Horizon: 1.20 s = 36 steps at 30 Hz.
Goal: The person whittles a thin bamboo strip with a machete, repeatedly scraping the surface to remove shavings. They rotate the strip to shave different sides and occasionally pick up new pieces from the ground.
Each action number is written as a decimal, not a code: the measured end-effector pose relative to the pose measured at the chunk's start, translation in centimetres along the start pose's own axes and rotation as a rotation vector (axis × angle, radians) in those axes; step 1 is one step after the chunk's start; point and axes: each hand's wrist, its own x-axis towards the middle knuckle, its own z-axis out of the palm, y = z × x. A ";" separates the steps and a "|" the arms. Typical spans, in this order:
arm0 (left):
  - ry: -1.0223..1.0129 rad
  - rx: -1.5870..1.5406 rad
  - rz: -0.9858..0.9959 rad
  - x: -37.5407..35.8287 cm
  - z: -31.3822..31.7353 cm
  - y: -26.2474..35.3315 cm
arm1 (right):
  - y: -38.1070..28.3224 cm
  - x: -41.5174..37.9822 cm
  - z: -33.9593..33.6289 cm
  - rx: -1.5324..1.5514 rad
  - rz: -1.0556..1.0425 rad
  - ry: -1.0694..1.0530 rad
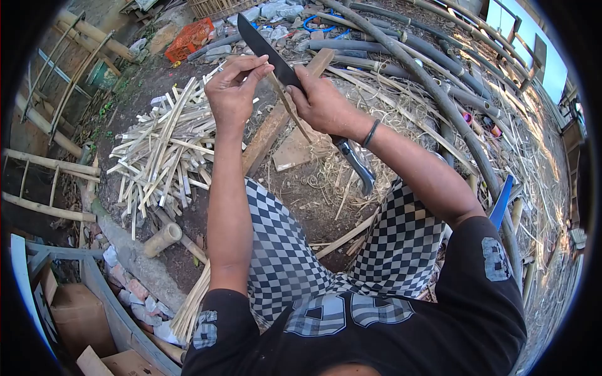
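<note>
My right hand (323, 103) is wrapped round a large knife, whose dark blade (266, 52) points up and to the left and whose shiny black handle end (357, 164) sticks out below the wrist. Beside the blade, my left hand (235, 88) pinches the upper end of a thin bamboo strip (285, 103). The strip slants down past my right fingers toward a flat wooden block (293, 149) on the ground. A wooden beam (266, 135) lies behind the strip, between my forearms.
Split bamboo strips (166, 147) are heaped on the left. Long poles (433, 94) lie at the upper right, with an orange crate (189, 39) at the upper left. A cut bamboo piece (163, 240) and cardboard box (81, 316) are at lower left. Shavings (338, 178) cover the ground ahead.
</note>
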 end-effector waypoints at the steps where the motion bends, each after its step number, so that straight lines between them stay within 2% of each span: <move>1: 0.004 0.003 -0.004 0.1 -0.2 0.0 | 0.7 -0.1 0.6 0.002 0.000 -0.006; 4: 0.028 0.027 -0.006 0.0 -0.9 -0.3 | 4.0 -0.7 3.0 -0.100 0.003 -0.069; 7: 0.028 0.003 -0.013 -0.1 -1.2 -0.2 | 2.5 -0.1 1.9 -0.054 0.103 -0.147; 8: 0.027 0.056 0.004 -0.1 -1.2 -0.3 | 2.2 -0.1 1.8 -0.051 -0.015 -0.055; 12: 0.027 -0.020 -0.011 0.0 -1.4 -0.6 | 3.3 -0.5 3.5 -0.066 0.018 -0.036; 14: 0.037 -0.017 -0.026 -0.2 -1.8 -0.5 | 4.1 -0.5 3.8 -0.119 0.098 -0.167; 18: 0.026 0.022 -0.023 -0.1 -2.3 -0.9 | 3.1 0.1 3.1 -0.124 0.007 -0.155; 20: 0.022 -0.002 -0.011 -0.1 -2.3 -1.1 | 2.1 0.1 3.4 -0.011 -0.019 -0.020; 22: 0.059 -0.002 -0.067 -0.1 -2.5 -0.8 | 4.8 -0.4 5.6 -0.061 -0.008 -0.044; 25: 0.043 0.008 -0.081 -0.3 -3.3 -0.4 | 4.8 0.0 5.2 -0.150 -0.003 -0.134; 27: 0.045 0.002 -0.055 -0.2 -3.2 -0.6 | 4.0 0.0 4.9 -0.080 -0.089 -0.028; 28: 0.048 -0.002 -0.057 -0.1 -3.1 -0.7 | 3.6 0.0 4.8 -0.080 -0.088 -0.036; 30: 0.071 0.027 -0.055 -0.1 -3.1 -0.8 | 2.8 -0.2 5.0 -0.079 0.041 -0.063; 32: 0.074 0.008 -0.062 -0.3 -3.5 -0.6 | 6.0 -0.5 6.9 -0.118 0.007 -0.075; 33: 0.074 -0.012 -0.061 -0.1 -3.6 -0.6 | 5.9 -0.4 7.0 -0.159 -0.031 -0.080; 34: 0.074 0.093 -0.053 -0.2 -3.9 -0.6 | 6.0 -0.3 6.7 -0.195 -0.002 -0.109; 36: 0.066 0.057 -0.040 -0.1 -3.9 -0.7 | 4.7 0.3 5.8 -0.146 -0.016 -0.093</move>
